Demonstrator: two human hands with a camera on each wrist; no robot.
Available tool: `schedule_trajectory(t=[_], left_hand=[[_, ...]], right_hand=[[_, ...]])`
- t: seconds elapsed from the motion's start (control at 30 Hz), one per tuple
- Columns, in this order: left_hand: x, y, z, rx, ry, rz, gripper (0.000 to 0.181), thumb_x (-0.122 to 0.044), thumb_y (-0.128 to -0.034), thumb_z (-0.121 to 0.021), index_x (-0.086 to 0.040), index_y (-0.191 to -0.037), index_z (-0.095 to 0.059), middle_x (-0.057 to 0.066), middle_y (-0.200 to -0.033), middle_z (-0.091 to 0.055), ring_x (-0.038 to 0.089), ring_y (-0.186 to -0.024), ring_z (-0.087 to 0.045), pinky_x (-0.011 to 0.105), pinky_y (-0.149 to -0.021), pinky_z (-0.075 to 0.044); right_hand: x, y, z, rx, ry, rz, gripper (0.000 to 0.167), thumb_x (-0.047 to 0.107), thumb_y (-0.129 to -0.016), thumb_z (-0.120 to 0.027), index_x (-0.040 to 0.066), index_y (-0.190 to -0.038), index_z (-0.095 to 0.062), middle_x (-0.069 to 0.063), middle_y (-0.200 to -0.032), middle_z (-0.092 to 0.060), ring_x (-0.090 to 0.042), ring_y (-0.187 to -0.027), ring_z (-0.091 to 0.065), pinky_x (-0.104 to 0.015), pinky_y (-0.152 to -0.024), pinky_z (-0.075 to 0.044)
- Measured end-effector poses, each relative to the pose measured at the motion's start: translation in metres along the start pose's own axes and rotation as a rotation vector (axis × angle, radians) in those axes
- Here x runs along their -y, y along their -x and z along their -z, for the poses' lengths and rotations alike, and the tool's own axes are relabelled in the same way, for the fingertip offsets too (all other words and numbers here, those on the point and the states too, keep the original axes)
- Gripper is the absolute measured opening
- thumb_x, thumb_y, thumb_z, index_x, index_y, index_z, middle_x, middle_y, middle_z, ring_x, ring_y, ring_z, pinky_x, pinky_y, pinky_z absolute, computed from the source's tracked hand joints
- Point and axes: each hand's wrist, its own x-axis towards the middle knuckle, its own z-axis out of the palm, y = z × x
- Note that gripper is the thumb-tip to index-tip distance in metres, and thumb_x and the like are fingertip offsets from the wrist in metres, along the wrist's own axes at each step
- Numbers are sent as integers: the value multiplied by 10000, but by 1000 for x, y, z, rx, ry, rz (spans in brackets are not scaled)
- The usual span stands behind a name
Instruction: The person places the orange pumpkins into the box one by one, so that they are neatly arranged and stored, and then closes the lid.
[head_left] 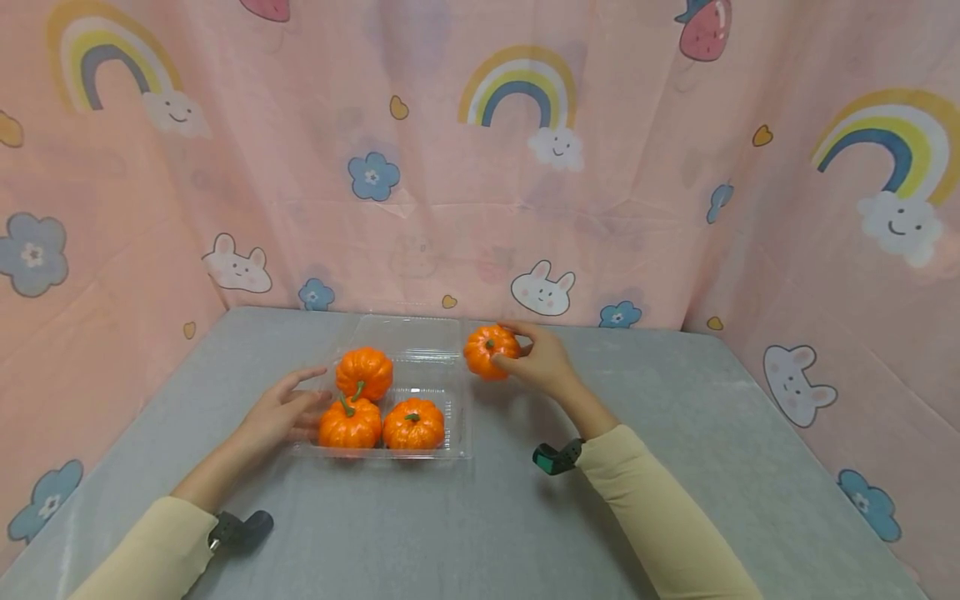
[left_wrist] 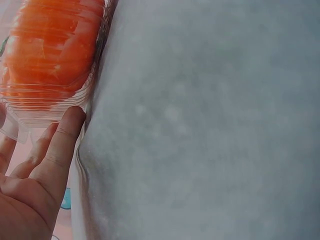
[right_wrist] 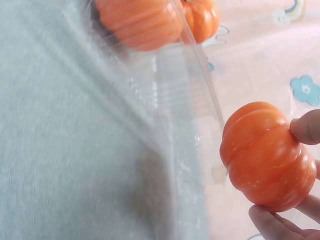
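My right hand (head_left: 546, 360) grips a small orange pumpkin (head_left: 489, 352) with a green stem, held in the air just right of a clear plastic clamshell box (head_left: 459, 417). In the right wrist view, thumb and fingers press on opposite sides of that pumpkin (right_wrist: 267, 157). Three more pumpkins sit in the box: one at the back left (head_left: 364, 372), one at the front left (head_left: 350, 424) and one at the front right (head_left: 413, 424). My left hand (head_left: 279, 412), fingers extended, is at the box's left side; in the left wrist view its fingertips (left_wrist: 74, 117) touch or nearly touch the ribbed wall.
The box's clear lid (head_left: 408, 333) lies folded back toward the rear of the grey-covered table (head_left: 675, 417). A pink patterned curtain (head_left: 450, 233) hangs behind and along both sides. Dark wrist devices (head_left: 242, 532) are worn on both arms.
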Motion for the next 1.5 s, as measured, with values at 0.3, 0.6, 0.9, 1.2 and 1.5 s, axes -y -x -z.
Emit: schedule_trajectory(t=[0.3,0.6,0.9,1.2,1.5], left_hand=[[-1,1,1,2,10,0,571,-350,-1031,-420,-107,-1514,-237,316,-1426,-433,317,-1029,-678,370,-792,-596],[0,0,3,5,18,-1,575,-361,-1027,-428,-116,-1513,-244,313,-1430,-431,315,-1034,-678,367,-798,-594],[1,0,4,7,19,-9,570,-343,-1030,-426,-108,-1515,-239,317,-1423,-436,320,-1022,-682,366,-787,-596],[2,-1,3,8,13,5,556,-338,-1031,-423,-109,-1508,-253,314,-1420,-443,326,-1030,-679,373,-796,-595],[0,0,3,13,21,0,554,-311,-1034,-421,-98,-1512,-241,320,-1423,-434,326,-1027,-678,383,-803,-593]], right_hand=[[16,0,-9,14,-14,57,576,279,-801,-752,197,-1338,-563,-66,-1328,-581,-306,-997,-621,-368,-791,-593],[29,-2,-19,21,-23,111,557,231,-804,-745,201,-1332,-571,-49,-1340,-570,-281,-993,-625,-366,-819,-590],[38,-2,-25,49,-35,144,564,195,-797,-755,196,-1331,-573,-53,-1335,-571,-293,-994,-627,-361,-818,-590],[42,-1,-32,69,-16,172,556,192,-801,-762,209,-1325,-575,-56,-1343,-566,-295,-1000,-625,-354,-822,-589],[46,-1,-41,99,-1,193,560,166,-795,-768,205,-1320,-577,-54,-1332,-565,-283,-1033,-625,-334,-826,-585]])
